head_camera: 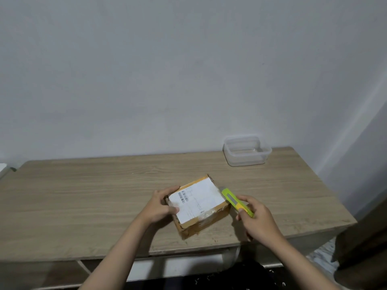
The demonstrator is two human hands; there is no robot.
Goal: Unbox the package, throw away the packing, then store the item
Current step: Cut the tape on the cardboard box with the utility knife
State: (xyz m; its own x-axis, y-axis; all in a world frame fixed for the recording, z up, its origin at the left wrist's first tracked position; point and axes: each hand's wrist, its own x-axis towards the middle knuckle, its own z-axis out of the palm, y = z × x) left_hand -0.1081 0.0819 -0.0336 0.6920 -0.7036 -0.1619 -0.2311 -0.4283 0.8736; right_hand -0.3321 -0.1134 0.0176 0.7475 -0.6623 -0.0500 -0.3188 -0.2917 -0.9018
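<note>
A small brown cardboard box (201, 208) with a white shipping label and clear tape lies on the wooden table (83, 195), near its front edge. My left hand (162, 204) grips the box's left side, thumb on the label. My right hand (256, 218) holds a green and yellow utility knife (235, 201) just to the right of the box, its tip close to the box's right top edge. Whether a blade is out I cannot tell.
An open clear plastic container (247, 151) stands at the table's back right, against the white wall. A dark brown panel (368, 237) rises beside the table's right end. A dark patterned cloth lies on the floor below the front edge.
</note>
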